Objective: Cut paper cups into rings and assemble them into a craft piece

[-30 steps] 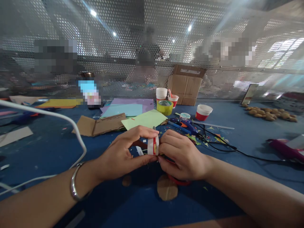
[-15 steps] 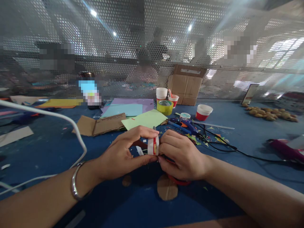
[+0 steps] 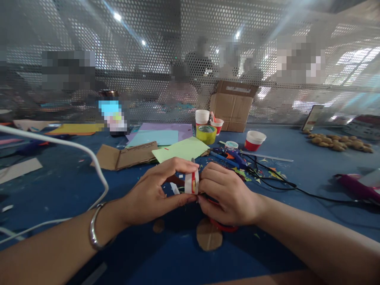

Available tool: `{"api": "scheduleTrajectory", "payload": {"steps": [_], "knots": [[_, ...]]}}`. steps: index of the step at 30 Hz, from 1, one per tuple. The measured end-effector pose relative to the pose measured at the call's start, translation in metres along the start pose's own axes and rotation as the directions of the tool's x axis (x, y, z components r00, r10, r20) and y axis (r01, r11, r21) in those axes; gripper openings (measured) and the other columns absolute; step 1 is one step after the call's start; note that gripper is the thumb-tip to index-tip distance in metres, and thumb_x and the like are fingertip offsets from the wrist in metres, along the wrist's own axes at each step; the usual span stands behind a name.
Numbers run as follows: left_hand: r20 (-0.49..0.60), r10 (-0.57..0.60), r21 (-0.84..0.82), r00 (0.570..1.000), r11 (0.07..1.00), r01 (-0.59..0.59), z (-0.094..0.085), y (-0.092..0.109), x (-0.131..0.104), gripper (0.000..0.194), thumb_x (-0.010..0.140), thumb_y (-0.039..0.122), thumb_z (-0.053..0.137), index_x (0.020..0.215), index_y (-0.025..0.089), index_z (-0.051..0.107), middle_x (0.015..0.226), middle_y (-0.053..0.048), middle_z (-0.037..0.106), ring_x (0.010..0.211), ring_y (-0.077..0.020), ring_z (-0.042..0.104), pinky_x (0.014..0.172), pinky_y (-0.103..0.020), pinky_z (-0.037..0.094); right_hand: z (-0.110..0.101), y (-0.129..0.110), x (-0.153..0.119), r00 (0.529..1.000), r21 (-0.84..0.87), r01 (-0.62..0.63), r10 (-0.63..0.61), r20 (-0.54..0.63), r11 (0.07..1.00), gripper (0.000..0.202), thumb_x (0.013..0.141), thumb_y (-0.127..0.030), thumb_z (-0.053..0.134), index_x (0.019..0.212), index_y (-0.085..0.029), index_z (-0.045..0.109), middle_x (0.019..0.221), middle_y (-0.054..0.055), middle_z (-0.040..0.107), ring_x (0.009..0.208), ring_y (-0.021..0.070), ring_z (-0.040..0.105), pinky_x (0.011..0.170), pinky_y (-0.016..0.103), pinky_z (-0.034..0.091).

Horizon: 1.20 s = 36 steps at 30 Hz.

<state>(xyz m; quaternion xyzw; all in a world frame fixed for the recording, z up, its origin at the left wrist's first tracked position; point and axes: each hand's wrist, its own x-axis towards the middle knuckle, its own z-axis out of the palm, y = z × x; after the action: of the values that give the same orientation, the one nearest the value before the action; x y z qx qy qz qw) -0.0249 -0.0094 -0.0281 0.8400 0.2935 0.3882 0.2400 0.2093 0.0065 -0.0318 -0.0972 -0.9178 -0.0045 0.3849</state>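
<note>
Between the thumb and fingers of my left hand (image 3: 160, 188) is a short white-and-red round piece (image 3: 191, 183), like a cut section of a paper cup. My right hand (image 3: 228, 192) is closed, its bunched fingertips pressed to the right side of that piece; its grip point is partly hidden. Under my right hand, a red loop like a scissors handle (image 3: 225, 227) shows in part. A round cardboard disc (image 3: 209, 235) lies just below it on the blue table, and a smaller brown disc (image 3: 158, 226) sits to the left.
Behind my hands lie green paper (image 3: 181, 149), folded cardboard (image 3: 133, 155) and yellow-green tape (image 3: 206, 135). Paper cups (image 3: 254, 140) stand farther back. Blue glue guns (image 3: 231, 157) trail black cords (image 3: 273, 182) rightward. A white cable (image 3: 89, 152) curves across the left. A cardboard box (image 3: 233, 109) stands against the mesh screen.
My hands and the white-and-red piece keep practically the same position. Behind the mesh, blurred people have shifted slightly.
</note>
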Motion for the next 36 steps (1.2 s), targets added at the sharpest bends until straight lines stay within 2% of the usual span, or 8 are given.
{"api": "scheduleTrajectory", "payload": {"steps": [14, 18, 21, 27, 32, 33, 34, 36], "knots": [[0.001, -0.006, -0.016, 1.0, 1.0, 0.006, -0.001, 0.002, 0.0, 0.041, 0.088, 0.029, 0.083, 0.124, 0.026, 0.066, 0.134, -0.01, 0.071, 0.129, -0.0294, 0.067, 0.095, -0.036, 0.065, 0.0, 0.0, -0.001, 1.0, -0.012, -0.004, 0.004, 0.001, 1.0, 0.017, 0.095, -0.011, 0.053, 0.082, -0.022, 0.055, 0.077, 0.005, 0.06, 0.075, 0.0204, 0.049, 0.071, 0.033, 0.048], [-0.009, -0.046, -0.059, 0.999, 0.997, 0.046, 0.0, 0.002, 0.001, 0.043, 0.088, 0.03, 0.083, 0.127, 0.026, 0.065, 0.131, -0.01, 0.071, 0.124, -0.029, 0.07, 0.096, -0.038, 0.065, -0.003, -0.001, 0.0, 1.0, -0.029, -0.019, 0.019, 0.004, 0.999, 0.015, 0.096, -0.012, 0.054, 0.084, -0.02, 0.06, 0.079, 0.007, 0.064, 0.076, 0.0206, 0.052, 0.069, 0.034, 0.05], [-0.013, -0.112, -0.142, 0.994, 0.984, 0.109, 0.001, 0.003, 0.003, 0.043, 0.089, 0.033, 0.082, 0.127, 0.026, 0.065, 0.125, -0.008, 0.073, 0.114, -0.0267, 0.073, 0.09, -0.036, 0.066, -0.008, -0.007, 0.002, 0.998, -0.02, -0.031, 0.03, -0.049, 0.999, 0.009, 0.096, -0.011, 0.058, 0.094, -0.018, 0.064, 0.087, 0.009, 0.071, 0.08, 0.0214, 0.058, 0.073, 0.036, 0.053], [0.004, -0.157, -0.191, 0.988, 0.969, 0.155, 0.001, 0.003, 0.003, 0.04, 0.09, 0.038, 0.082, 0.124, 0.026, 0.065, 0.122, -0.007, 0.073, 0.109, -0.0244, 0.074, 0.087, -0.035, 0.066, -0.022, -0.029, 0.006, 0.978, 0.263, -0.129, 0.166, -0.124, 0.956, 0.015, 0.093, -0.006, 0.062, 0.102, -0.017, 0.067, 0.094, 0.009, 0.072, 0.087, 0.0195, 0.067, 0.078, 0.034, 0.058], [0.032, -0.228, -0.18, 0.973, 0.956, 0.231, -0.001, 0.003, -0.002, 0.047, 0.087, 0.04, 0.084, 0.128, 0.03, 0.065, 0.134, -0.008, 0.069, 0.108, -0.0251, 0.074, 0.089, -0.036, 0.065, -0.036, -0.052, 0.012, 0.958, 0.542, -0.18, 0.272, -0.094, 0.821, 0.013, 0.095, -0.008, 0.065, 0.101, -0.018, 0.07, 0.09, 0.006, 0.073, 0.085, 0.0164, 0.071, 0.079, 0.028, 0.061], [0.037, -0.254, -0.183, 0.966, 0.949, 0.256, -0.001, 0.003, -0.002, 0.046, 0.088, 0.04, 0.084, 0.128, 0.03, 0.065, 0.135, -0.007, 0.068, 0.108, -0.0246, 0.074, 0.09, -0.036, 0.065, -0.04, -0.057, 0.014, 0.935, 0.583, -0.219, 0.34, -0.104, 0.782, 0.007, 0.097, -0.014, 0.065, 0.1, -0.019, 0.07, 0.086, 0.005, 0.073, 0.087, 0.0172, 0.071, 0.082, 0.028, 0.061], [0.042, -0.271, -0.189, 0.962, 0.943, 0.274, 0.0, 0.004, -0.002, 0.045, 0.088, 0.04, 0.084, 0.128, 0.03, 0.065, 0.134, -0.007, 0.068, 0.108, -0.024, 0.074, 0.09, -0.036, 0.064, -0.044, -0.062, 0.016, 0.922, 0.612, -0.278, 0.385, -0.048, 0.741, 0.008, 0.1, -0.016, 0.063, 0.1, -0.019, 0.07, 0.087, 0.005, 0.074, 0.087, 0.0168, 0.072, 0.085, 0.028, 0.061], [0.045, -0.273, -0.202, 0.961, 0.939, 0.277, 0.0, 0.004, -0.001, 0.044, 0.089, 0.039, 0.083, 0.128, 0.029, 0.064, 0.13, -0.006, 0.068, 0.108, -0.0225, 0.073, 0.092, -0.034, 0.063, -0.051, -0.069, 0.017, 0.951, 0.673, -0.274, 0.297, 0.085, 0.686, 0.009, 0.102, -0.021, 0.064, 0.104, -0.021, 0.073, 0.086, 0.004, 0.076, 0.08, 0.0169, 0.073, 0.081, 0.029, 0.063]]}}
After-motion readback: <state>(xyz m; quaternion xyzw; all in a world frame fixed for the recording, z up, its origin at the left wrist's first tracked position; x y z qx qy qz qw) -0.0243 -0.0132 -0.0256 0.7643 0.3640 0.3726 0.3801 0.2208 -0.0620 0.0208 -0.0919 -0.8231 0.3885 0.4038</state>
